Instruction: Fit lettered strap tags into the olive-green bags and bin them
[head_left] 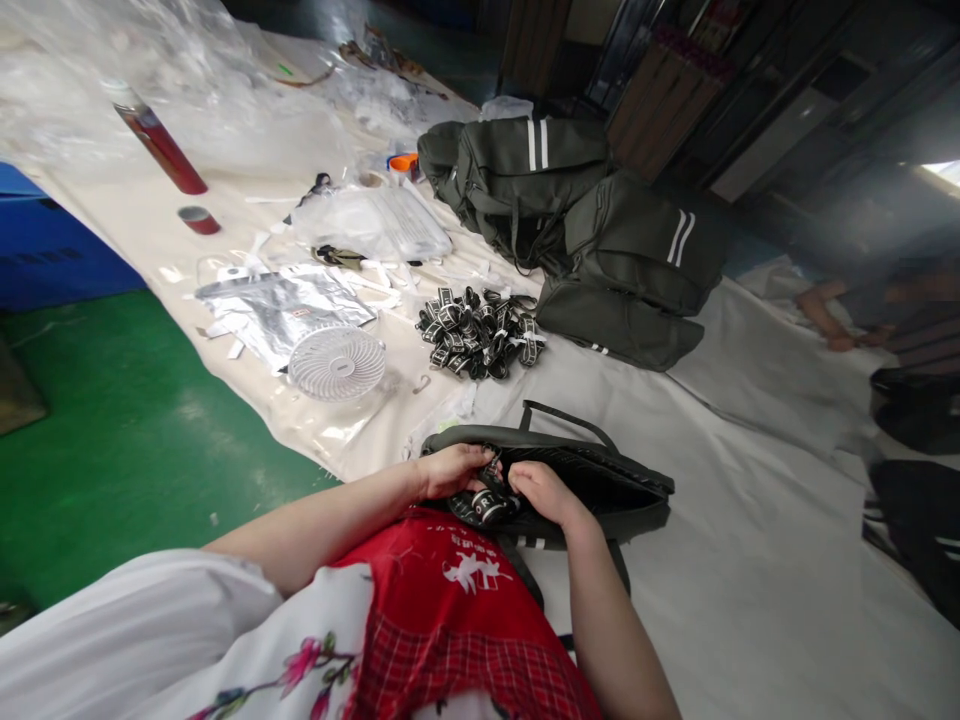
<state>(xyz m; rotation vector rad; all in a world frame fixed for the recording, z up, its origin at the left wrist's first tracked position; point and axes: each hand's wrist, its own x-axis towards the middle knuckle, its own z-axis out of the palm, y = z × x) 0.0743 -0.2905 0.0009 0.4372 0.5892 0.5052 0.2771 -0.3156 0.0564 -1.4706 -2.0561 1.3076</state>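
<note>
A dark olive bag [600,478] lies open-edged on the white table sheet right in front of me. My left hand [450,470] grips the bag's near edge, fingers curled by a zipper pull. My right hand [541,492] pinches a black strap with white lettering [491,505] against the bag's opening. A pile of several matching black-and-white strap pieces [480,335] lies further out on the sheet, out of touch with both hands.
A stack of finished olive bags [585,230] with white stripes sits at the back. A small white fan [336,363], silver foil pouches [277,305], clear plastic bags [375,220] and a red spray can [157,140] lie left. Another person's arm [832,315] rests far right. Green floor lies left.
</note>
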